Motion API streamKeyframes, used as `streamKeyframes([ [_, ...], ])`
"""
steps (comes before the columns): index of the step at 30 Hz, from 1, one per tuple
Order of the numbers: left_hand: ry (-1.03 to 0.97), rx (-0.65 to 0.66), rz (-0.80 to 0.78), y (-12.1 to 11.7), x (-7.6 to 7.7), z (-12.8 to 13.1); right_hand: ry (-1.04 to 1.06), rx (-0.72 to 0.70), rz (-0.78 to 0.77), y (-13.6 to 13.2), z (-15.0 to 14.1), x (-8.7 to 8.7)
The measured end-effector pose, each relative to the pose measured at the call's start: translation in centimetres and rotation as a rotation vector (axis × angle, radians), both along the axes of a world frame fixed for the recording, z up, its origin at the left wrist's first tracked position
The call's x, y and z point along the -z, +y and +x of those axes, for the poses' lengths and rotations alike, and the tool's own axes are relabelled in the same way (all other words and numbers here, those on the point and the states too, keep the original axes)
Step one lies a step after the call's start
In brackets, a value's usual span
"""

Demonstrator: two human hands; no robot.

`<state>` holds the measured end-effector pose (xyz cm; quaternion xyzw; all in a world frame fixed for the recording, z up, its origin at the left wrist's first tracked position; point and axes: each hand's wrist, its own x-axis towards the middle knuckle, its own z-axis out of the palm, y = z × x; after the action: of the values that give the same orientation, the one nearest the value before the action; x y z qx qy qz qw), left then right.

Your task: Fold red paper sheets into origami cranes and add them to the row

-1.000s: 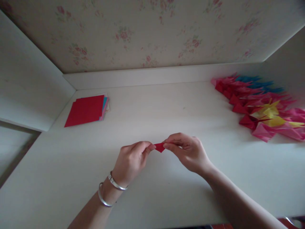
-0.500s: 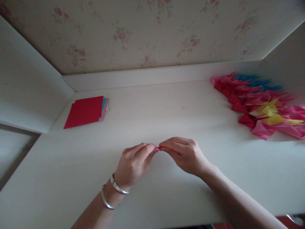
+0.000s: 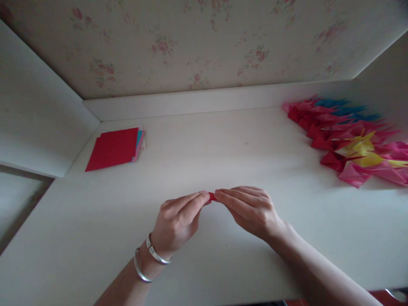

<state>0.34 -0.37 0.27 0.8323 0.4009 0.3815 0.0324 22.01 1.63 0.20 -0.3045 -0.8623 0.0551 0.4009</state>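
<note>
Between the fingertips of both hands, a small piece of folded red paper [image 3: 212, 196] shows near the middle of the table. My left hand [image 3: 181, 219], with two silver bangles [image 3: 149, 259] at its wrist, pinches the paper's left end. On the right end, my right hand [image 3: 250, 208] closes its fingers, knuckles up. Most of the paper is hidden by the fingers, so its folded shape cannot be made out.
A stack of square paper sheets [image 3: 114, 146], red on top, lies at the back left of the white table [image 3: 204, 153]. Many folded paper cranes [image 3: 350, 144] in red, pink, yellow and blue crowd the right side. A floral-papered wall [image 3: 191, 46] rises behind.
My right hand has shifted slightly right and its fingers have straightened. A little more of the red paper shows between the fingertips. My left hand has barely moved.
</note>
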Motion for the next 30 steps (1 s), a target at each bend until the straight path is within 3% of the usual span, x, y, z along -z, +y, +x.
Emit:
streamKeyframes([
  [3,-0.017,0.006,0.017,-0.1,-0.1,0.1,0.016,0.027,0.043,-0.3,-0.3,-0.2],
  [7,-0.150,0.016,-0.117,0.0,-0.2,0.7,0.015,0.024,0.060,-0.3,-0.1,0.0],
  [11,-0.397,-0.047,-0.529,0.2,-0.2,1.4,0.026,0.011,0.090,-0.1,0.6,0.4],
  [14,-0.591,0.030,-0.892,0.2,-0.3,1.6,0.030,-0.004,0.085,0.0,0.9,0.6],
  [16,-0.721,0.080,-1.017,0.2,-0.5,1.5,0.020,-0.018,0.075,0.0,1.0,0.6],
  [19,-0.857,0.065,-1.060,0.4,-0.8,1.3,-0.007,-0.033,0.070,-0.1,0.7,0.7],
  [23,-0.877,0.014,-1.027,0.8,-0.7,1.1,-0.004,-0.011,0.011,-0.3,-0.1,0.6],
  [27,-0.767,-0.012,-0.938,0.9,-0.6,0.9,0.155,-0.060,-0.239,-0.7,-1.1,0.3],
  [30,-0.666,0.010,-0.834,0.7,-0.5,0.9,0.275,0.041,-0.431,-0.7,-1.5,0.2],
])
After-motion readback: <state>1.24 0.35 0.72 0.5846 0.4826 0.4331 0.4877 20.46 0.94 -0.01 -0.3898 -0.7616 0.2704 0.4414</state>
